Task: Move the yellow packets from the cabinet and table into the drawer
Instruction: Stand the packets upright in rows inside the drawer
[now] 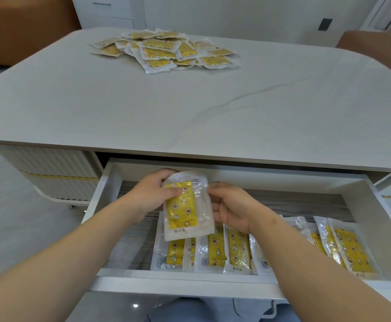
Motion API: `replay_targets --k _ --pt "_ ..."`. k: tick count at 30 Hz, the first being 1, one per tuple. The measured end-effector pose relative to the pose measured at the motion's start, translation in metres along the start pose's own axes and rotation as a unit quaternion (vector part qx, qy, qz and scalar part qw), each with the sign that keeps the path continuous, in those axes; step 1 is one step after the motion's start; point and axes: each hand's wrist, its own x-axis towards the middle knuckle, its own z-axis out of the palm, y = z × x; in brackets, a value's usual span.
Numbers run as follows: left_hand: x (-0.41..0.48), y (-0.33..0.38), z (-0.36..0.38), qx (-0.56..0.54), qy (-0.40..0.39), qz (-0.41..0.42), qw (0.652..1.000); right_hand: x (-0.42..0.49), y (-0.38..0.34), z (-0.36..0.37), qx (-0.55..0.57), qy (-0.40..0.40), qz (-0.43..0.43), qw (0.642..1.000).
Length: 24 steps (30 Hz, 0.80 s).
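The packet (185,205) is in both your hands, held over the left-middle of the open drawer (99,201). Its long axis runs away from you, the top edge toward the back wall and the bottom edge toward you. It looks thick enough to be more than 1 packet, though you cannot tell from here.

Your left hand (152,194) grips the upper left corner, thumb curled across the yellow face and fingers behind. Your right hand (231,210) pinches the clear right edge between thumb and fingertips. Both hands are equally near, 1 on each side.

The move turns on what lies just below the bottom edge: the left end of the row of packets (236,249). That row leans along the drawer's front wall and runs off to the right. The held packet overlaps the leftmost ones in view, and whether it touches them cannot be told. Bare drawer floor lies to the left of the row, so the open slot is likely down and slightly left — on your left hand's side.

Nothing blocks that path, though the leaning packets could slump if nudged. Beyond, the table (213,108) overhangs the drawer's back, and a pile of packets (166,51) waits at its far side, well apart from your hands.
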Motion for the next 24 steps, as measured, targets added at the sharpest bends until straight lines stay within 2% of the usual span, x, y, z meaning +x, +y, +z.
replay_targets --k 3,5,9,13,15,18,20,22,24 --pt "0.002 -0.004 -0.016 0.107 0.037 -0.027 0.993 0.002 0.002 -0.008 -0.125 0.103 -0.027 0.986" --pt "0.003 -0.009 -0.029 0.239 0.023 -0.068 0.968 0.003 0.003 -0.013 -0.184 0.147 -0.040 0.971" --pt "0.002 -0.015 -0.045 0.451 0.042 -0.116 0.884 0.002 0.003 -0.012 -0.216 0.145 -0.037 0.965" --pt "0.005 -0.022 -0.039 0.502 0.017 -0.123 0.856 0.001 0.004 -0.012 -0.227 0.128 -0.033 0.965" --pt "0.006 -0.025 -0.029 0.473 -0.009 -0.129 0.871 0.001 0.005 -0.012 -0.226 0.127 -0.032 0.965" --pt "0.007 -0.029 -0.016 0.281 -0.026 -0.175 0.943 0.001 0.005 -0.011 -0.233 0.129 -0.032 0.963" --pt "0.005 -0.029 -0.012 0.218 -0.037 -0.191 0.956 0.001 0.006 -0.013 -0.267 0.138 -0.044 0.953" --pt "0.005 -0.030 -0.008 0.215 -0.049 -0.193 0.956 0.004 0.008 -0.017 -0.359 0.151 -0.071 0.918" --pt "0.004 -0.030 -0.005 0.280 -0.050 -0.160 0.945 0.006 0.012 -0.020 -0.470 0.142 -0.077 0.868"
